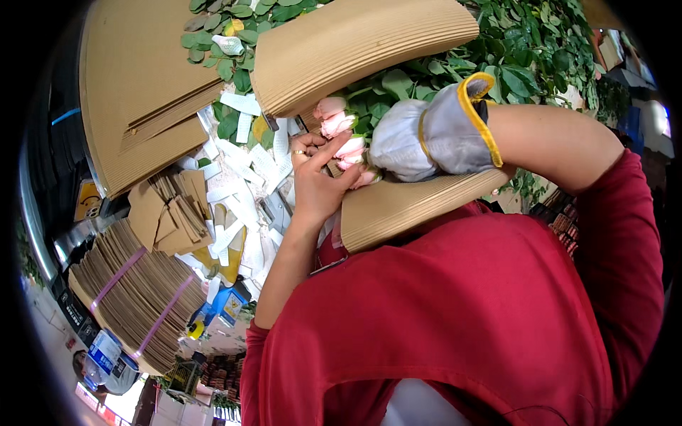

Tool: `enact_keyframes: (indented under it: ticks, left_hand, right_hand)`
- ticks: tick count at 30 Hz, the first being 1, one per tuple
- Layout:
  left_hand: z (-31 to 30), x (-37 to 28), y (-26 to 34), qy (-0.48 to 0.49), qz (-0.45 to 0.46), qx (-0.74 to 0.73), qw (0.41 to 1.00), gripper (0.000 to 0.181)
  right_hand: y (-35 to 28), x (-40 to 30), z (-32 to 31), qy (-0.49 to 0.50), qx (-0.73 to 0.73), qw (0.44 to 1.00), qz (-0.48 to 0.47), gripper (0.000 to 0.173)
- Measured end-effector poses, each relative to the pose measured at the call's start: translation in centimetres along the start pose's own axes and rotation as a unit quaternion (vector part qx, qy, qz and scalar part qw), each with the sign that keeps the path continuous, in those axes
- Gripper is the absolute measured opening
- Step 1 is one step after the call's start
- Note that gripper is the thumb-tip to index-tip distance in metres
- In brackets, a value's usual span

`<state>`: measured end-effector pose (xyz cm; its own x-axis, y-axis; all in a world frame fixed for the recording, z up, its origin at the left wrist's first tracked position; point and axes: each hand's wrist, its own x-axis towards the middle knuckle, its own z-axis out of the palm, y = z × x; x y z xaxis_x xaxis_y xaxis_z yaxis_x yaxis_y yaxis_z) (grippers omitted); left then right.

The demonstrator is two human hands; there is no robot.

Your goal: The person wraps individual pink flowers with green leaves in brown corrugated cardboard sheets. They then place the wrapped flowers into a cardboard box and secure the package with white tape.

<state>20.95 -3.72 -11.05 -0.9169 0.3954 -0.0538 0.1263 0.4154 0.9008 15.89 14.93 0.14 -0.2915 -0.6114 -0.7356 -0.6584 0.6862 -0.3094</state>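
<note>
A few pink roses [349,146] lie with their heads side by side, between two sides of a corrugated cardboard wrap [362,50]. My left hand [318,173], bare with a ring on one finger, reaches in from the left. Its forefinger and thumb are spread and touch the blooms. Over the green stems and leaves lies my right hand [407,141], in a grey-white work glove with a yellow cuff edge. Its fingers are turned away from view, so its grip is hidden. Below it, the near cardboard flap [421,207] rests against my red apron [426,298].
White foam mesh sleeves [242,170] litter the tabletop at left, with a yellow-palmed glove [230,253] among them. Cardboard sheets [144,64], a strapped cardboard stack [138,298] and a blue tape dispenser [226,306] stand at left. Rose foliage [538,48] heaps up behind.
</note>
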Motion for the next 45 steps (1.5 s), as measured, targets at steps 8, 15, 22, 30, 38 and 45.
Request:
enact_keyframes:
  ticks: [8,15,22,30,38,45]
  left_hand:
    - [-0.1,-0.2,-0.1,-0.005,0.009,0.02,1.0,0.061]
    - [-0.2,-0.1,0.0,-0.015,-0.007,0.018,1.0,0.057]
    - [-0.3,-0.2,0.4,0.004,-0.006,0.026,1.0,0.054]
    - [0.1,-0.2,-0.4,0.01,0.0,0.005,1.0,0.056]
    - [0.2,-0.5,-0.6,0.01,-0.012,0.006,1.0,0.055]
    - [0.2,-0.5,-0.1,0.006,-0.05,-0.026,0.998,0.061]
  right_hand:
    - [0.3,-0.8,-0.9,-0.045,0.054,0.997,0.026,0.017]
    - [2.4,0.9,1.6,0.261,0.064,0.955,0.124,0.036]
    - [2.7,1.4,0.4,0.197,0.078,0.968,0.133,0.037]
    - [2.5,1.0,-0.3,0.173,0.051,0.973,0.141,0.029]
    - [1.5,-1.8,-1.0,0.224,-0.003,0.969,0.107,0.02]
    - [1.8,1.4,3.2,0.21,-0.039,0.973,0.083,0.013]
